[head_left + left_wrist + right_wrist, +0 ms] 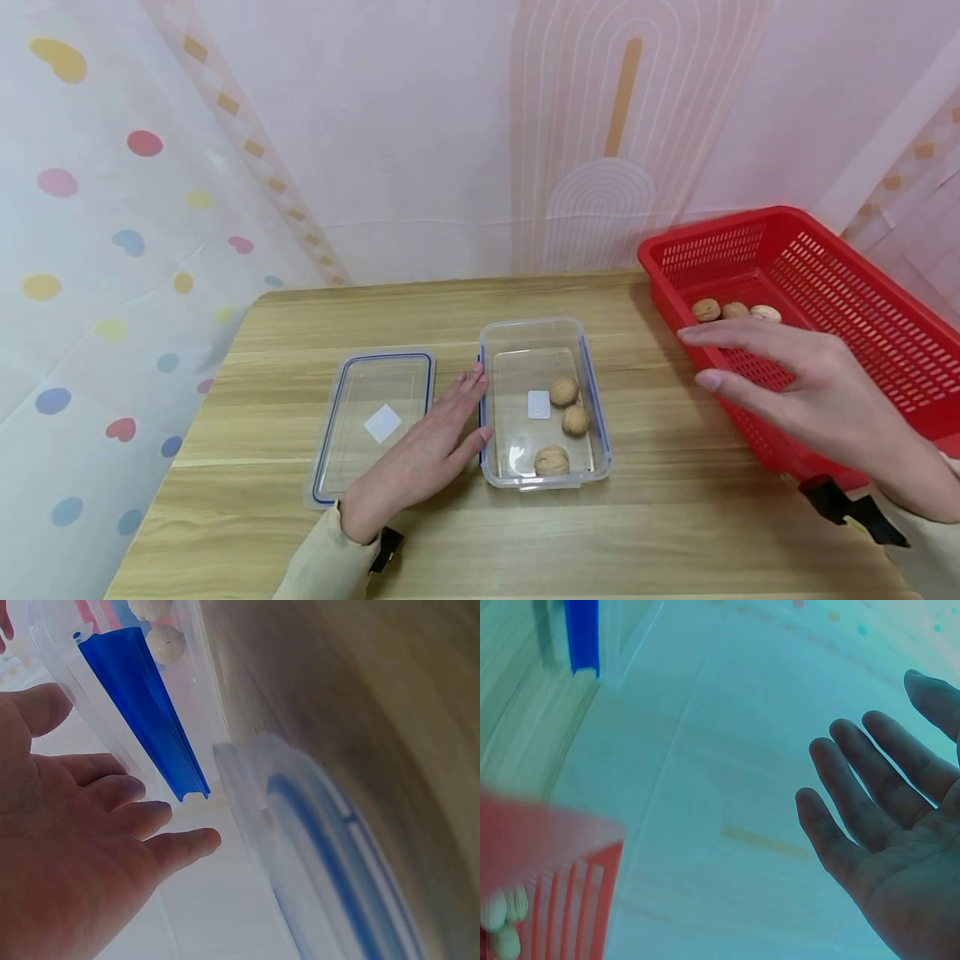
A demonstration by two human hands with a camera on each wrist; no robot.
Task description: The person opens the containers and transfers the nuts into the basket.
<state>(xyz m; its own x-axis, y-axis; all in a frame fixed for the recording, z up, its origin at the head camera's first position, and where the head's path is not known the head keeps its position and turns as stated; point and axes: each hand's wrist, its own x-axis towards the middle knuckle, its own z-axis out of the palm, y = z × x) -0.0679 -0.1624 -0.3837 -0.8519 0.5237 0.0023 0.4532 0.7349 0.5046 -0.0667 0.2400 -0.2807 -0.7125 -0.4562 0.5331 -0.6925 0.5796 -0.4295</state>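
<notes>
A clear plastic food container (pixel 517 333) with blue side clips stands uncovered on the table. Inside lie three walnuts (pixel 575 421) along its right side and near end, beside a white label. Against its left wall rests my left hand (pixel 420 454), fingers straight; the left wrist view shows the palm and fingers next to the blue clip (pixel 142 712). My right hand (pixel 810 392) hovers over the near left rim of a red basket (pixel 765 221), fingers extended and thumb apart, holding nothing. Several walnuts (pixel 706 311) sit in the basket, partly hidden by that hand.
The container's lid (pixel 352 417), clear with a blue seal and a white label, lies flat to the left, partly behind my left hand. A wood-grain table (pixel 540 542) carries everything. Patterned cloth (pixel 420 142) hangs along its back edge.
</notes>
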